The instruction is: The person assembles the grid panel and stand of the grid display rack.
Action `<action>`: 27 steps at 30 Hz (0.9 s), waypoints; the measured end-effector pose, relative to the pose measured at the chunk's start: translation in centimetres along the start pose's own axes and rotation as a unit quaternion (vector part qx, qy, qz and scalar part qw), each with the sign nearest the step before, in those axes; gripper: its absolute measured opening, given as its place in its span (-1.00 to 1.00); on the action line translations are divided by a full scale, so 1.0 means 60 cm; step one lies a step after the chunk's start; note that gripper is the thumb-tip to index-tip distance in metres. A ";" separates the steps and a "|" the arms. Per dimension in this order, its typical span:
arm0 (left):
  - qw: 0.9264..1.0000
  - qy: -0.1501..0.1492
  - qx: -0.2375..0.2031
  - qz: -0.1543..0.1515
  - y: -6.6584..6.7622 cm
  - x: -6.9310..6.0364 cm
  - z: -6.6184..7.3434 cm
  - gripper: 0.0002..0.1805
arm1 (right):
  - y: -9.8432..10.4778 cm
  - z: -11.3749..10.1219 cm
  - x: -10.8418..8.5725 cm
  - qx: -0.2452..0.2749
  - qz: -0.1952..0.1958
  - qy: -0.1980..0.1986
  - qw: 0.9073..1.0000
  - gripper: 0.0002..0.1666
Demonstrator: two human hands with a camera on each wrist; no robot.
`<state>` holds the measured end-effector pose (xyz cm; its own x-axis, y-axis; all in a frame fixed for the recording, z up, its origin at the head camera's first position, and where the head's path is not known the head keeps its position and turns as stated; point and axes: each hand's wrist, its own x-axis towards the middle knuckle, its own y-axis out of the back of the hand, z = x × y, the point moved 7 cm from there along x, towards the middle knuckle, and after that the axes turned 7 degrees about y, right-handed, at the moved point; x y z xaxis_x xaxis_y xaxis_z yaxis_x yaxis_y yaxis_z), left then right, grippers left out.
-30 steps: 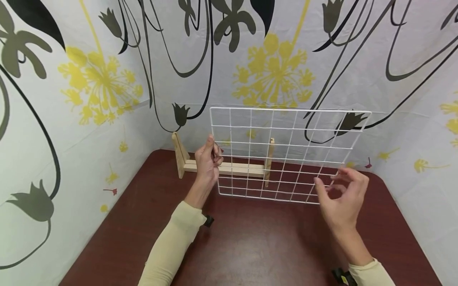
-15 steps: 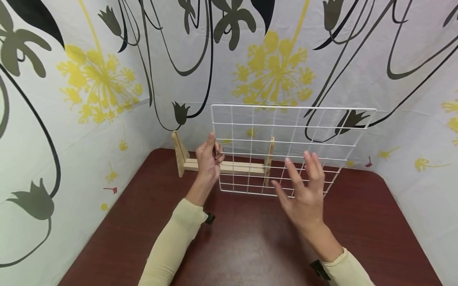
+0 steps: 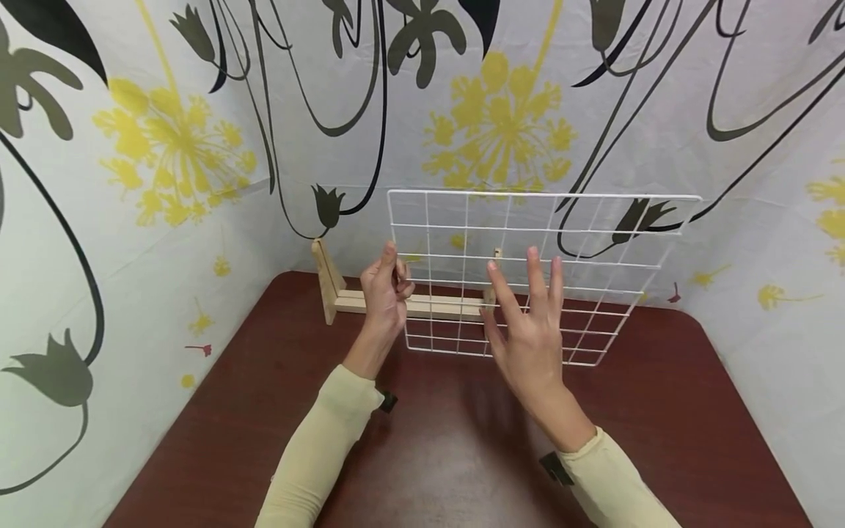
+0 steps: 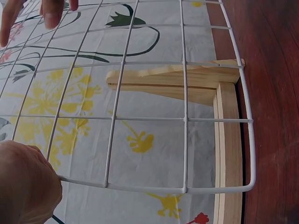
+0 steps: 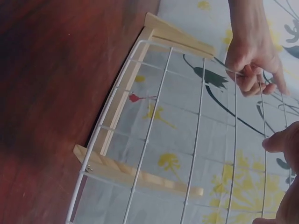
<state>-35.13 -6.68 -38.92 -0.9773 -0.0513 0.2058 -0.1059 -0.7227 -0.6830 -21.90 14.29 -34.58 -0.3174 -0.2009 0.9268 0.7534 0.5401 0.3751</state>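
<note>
A white wire grid panel stands upright above the table, its top tilted back a little. My left hand grips its left edge, thumb pointing up; the left wrist view shows part of that hand at the panel's edge wire. Before the middle of the grid is my right hand, fingers spread and fairly straight. Whether those fingertips touch the wires I cannot tell. Behind the panel sits a pale wooden stand with two end uprights and a crossbar. In the right wrist view the stand shows through the mesh.
The dark red-brown table reaches back to a white cloth wall printed with yellow and grey flowers. The cloth also closes in the left and right sides. Small dark devices sit at both wrists.
My right hand has left the panel's right edge and moved left to the middle of the grid, its fingers spreading. The left hand keeps its grip; the panel has shifted slightly.
</note>
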 end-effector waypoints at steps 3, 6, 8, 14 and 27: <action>1.000 -0.002 -0.002 -0.003 -0.002 0.001 0.000 -0.32 | -0.007 0.005 0.008 -0.001 0.003 -0.003 1.000 -0.02; 1.000 -0.006 0.001 -0.007 -0.005 0.003 0.002 -0.32 | -0.016 0.012 0.014 -0.008 0.004 -0.006 1.000 -0.03; 1.000 -0.008 0.003 -0.010 -0.007 0.004 0.003 -0.31 | -0.021 0.017 0.016 -0.017 0.007 -0.011 1.000 -0.05; 1.000 -0.008 0.009 -0.013 -0.009 0.006 0.005 -0.30 | -0.032 0.031 0.016 -0.046 0.017 -0.018 0.999 -0.15; 1.000 0.000 0.014 -0.014 -0.003 0.014 -0.008 -0.29 | -0.052 0.059 0.001 -0.113 0.068 -0.050 0.990 -0.34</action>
<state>-36.03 -6.25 -38.93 -0.9739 -0.0309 0.2250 -0.1280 -0.7436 -0.6563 -26.28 15.48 -35.73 -0.2524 -0.0505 0.9663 0.8990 0.3571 0.2534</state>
